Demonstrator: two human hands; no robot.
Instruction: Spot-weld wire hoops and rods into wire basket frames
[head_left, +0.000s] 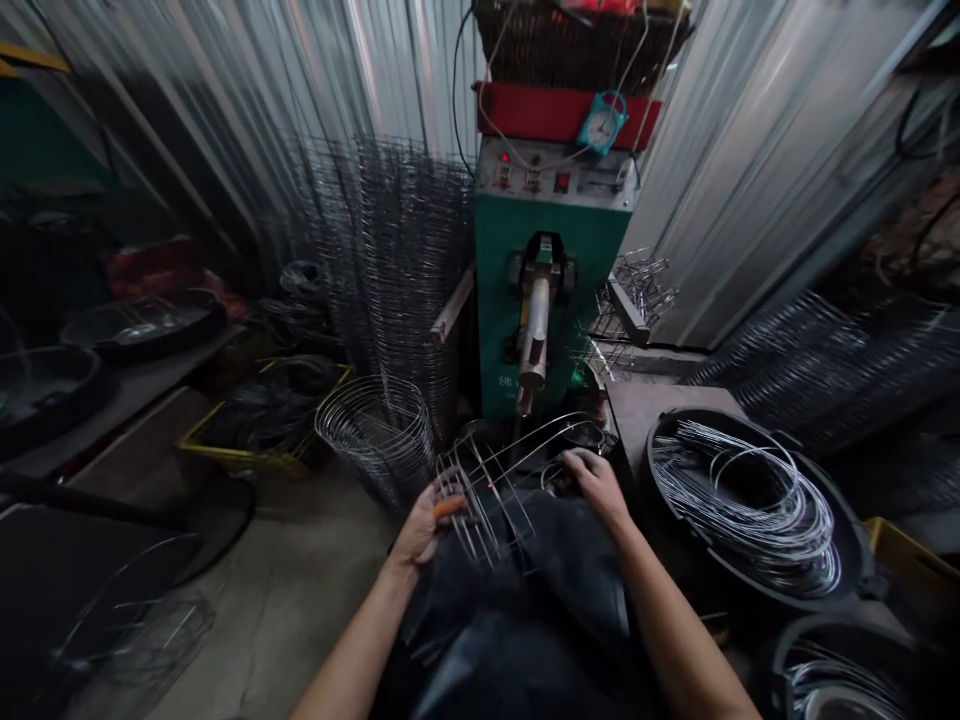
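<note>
My left hand is closed around the edge of a wire frame made of thin metal bars, held above my dark apron. An orange piece shows at the left thumb; whether it is a finger cover or a handle I cannot tell. From the frame, a long bent wire reaches up to the right. My right hand has its fingers pressed together beside a thin wire ring. What those fingers hold is too dark to make out. The welding machine's rod-like arm points toward me, just beyond the frame.
Tall stacks of wire grids stand left of the machine, with a stack of wire rings before them. At right, a black tub holds wire hoops. A yellow crate sits on the floor at left.
</note>
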